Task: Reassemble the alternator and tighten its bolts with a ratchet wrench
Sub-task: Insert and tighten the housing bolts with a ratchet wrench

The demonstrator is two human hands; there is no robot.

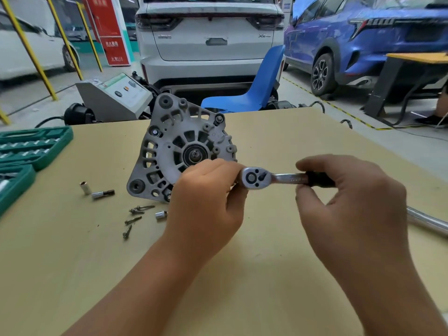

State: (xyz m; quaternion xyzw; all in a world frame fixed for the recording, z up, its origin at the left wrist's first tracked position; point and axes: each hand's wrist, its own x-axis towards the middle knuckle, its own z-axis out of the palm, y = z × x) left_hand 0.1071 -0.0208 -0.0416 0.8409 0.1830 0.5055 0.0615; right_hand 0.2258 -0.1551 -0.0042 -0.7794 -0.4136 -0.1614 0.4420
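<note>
Alternator: the alternator (pixel 179 151) stands on edge on the wooden table (pixel 278 263), rear housing facing me, just behind my left hand.
Done so far: I judge the housing halves are back together; two bolts look seated on the upper part of the housing, one at the left (pixel 156 132) and one at the top right (pixel 219 118).
Left to do: several loose bolts (pixel 135 218) lie on the table in front of the alternator, so I take it the fastening is only partly done.
Left hand: my left hand (pixel 208 200) has its fingers curled around the head end of the ratchet wrench (pixel 274 178); whether a socket is fitted underneath I cannot tell, my fingers hide it.
Right hand: my right hand (pixel 351 197) pinches the dark handle of the wrench between thumb and fingers, holding it level above the table.
Step in hand: I seem to be readying the wrench, not yet on a bolt.
Around: loose sockets (pixel 85 187) and (pixel 161 215), a bit adapter (pixel 103 194), a green socket case (pixel 29 146) at the left, a chrome bar (pixel 426 220) at the right edge.
Beyond the table: a blue chair (pixel 257 86), a white car and a blue car.
In the way: my left hand covers the lower right of the housing, so bolt holes there are hidden from me.
</note>
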